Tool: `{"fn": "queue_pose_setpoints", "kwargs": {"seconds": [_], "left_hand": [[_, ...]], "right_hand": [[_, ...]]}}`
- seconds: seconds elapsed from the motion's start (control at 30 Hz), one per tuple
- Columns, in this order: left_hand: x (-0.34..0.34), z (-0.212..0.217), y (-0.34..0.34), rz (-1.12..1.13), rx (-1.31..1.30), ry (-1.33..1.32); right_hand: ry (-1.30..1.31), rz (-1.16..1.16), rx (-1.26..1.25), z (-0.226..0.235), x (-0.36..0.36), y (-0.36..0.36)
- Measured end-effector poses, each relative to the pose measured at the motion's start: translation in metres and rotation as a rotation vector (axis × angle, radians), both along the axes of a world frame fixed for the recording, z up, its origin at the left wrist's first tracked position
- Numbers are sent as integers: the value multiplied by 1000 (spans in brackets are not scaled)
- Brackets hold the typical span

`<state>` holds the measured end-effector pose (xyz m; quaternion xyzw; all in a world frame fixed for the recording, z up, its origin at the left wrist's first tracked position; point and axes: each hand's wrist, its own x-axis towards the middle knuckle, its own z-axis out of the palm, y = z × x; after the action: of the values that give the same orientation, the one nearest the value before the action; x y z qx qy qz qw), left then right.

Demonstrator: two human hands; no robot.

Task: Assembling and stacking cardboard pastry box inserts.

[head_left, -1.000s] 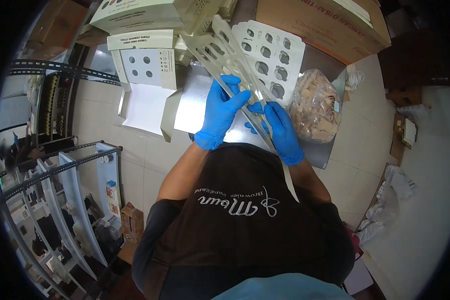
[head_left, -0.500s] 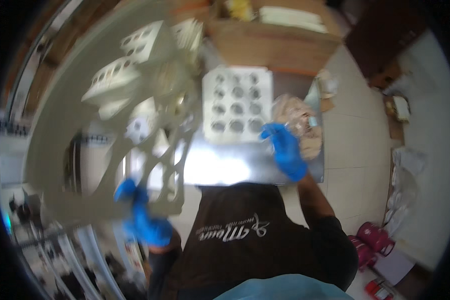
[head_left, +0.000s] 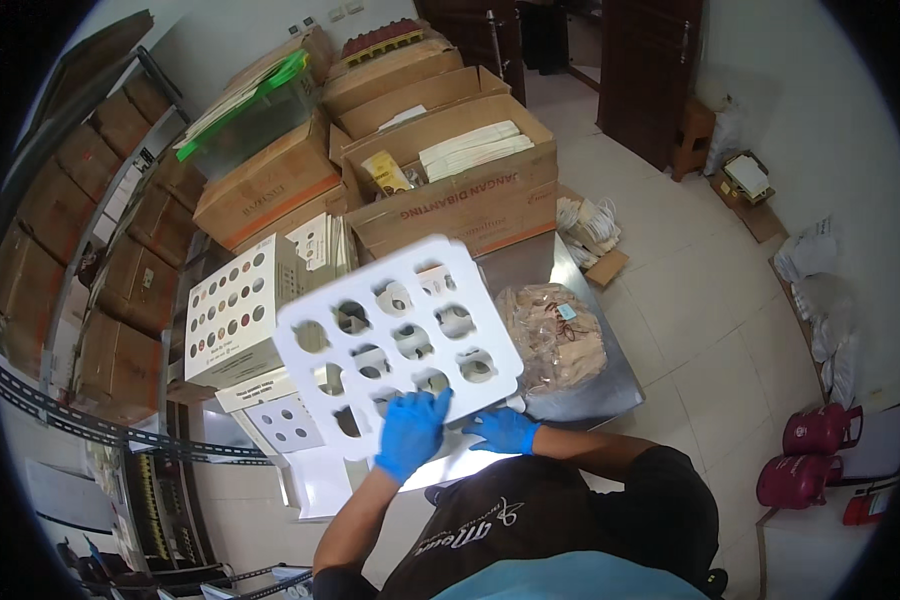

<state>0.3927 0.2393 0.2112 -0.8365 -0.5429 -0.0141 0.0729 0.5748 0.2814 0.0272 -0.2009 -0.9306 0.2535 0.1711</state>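
A white insert sheet with rows of round holes [head_left: 385, 338] is tilted up over the metal table. My left hand [head_left: 413, 434], in a blue glove, grips its near edge with the fingers over the front face. My right hand [head_left: 503, 431], also gloved in blue, is low beside the sheet's near right corner, its fingers stretched toward the left. The sheet hides part of the table behind it. To its left stand a white box printed with coloured dots [head_left: 238, 312] and another white box with round marks [head_left: 282, 420].
A clear bag of brown contents [head_left: 553, 345] lies on the metal table [head_left: 610, 385] at the right. Large open cardboard cartons [head_left: 470, 205] stand at the back. Shelves with cartons [head_left: 120, 300] line the left. Pink gas cylinders [head_left: 800, 482] stand on the floor at right.
A large holed sheet in my left hand was blurred near the camera at left; now a holed sheet is over the table. My right hand has moved left and nearer to my body.
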Motion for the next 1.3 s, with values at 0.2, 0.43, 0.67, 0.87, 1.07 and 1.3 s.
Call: {"fn": "queue_pose_setpoints", "kwargs": {"seconds": [0.2,0.43,0.67,0.87,1.07,1.3], "left_hand": [[28,-107,3,-20,-118,31],[29,-126,-11,87,-277,-32],[33,-139,-33,180,-165,-55],[29,-95,-25,92,-143,-190],[44,-113,-47,131,-171,-148],[59,-96,-40,185,-157,-314]], "right_hand": [[19,43,61,1,20,10],[157,37,-49,-4,28,-4],[-104,109,-191,34,41,-6],[-15,1,-82,9,39,6],[117,-33,-92,-40,41,4],[29,10,64,20,44,-9]]}}
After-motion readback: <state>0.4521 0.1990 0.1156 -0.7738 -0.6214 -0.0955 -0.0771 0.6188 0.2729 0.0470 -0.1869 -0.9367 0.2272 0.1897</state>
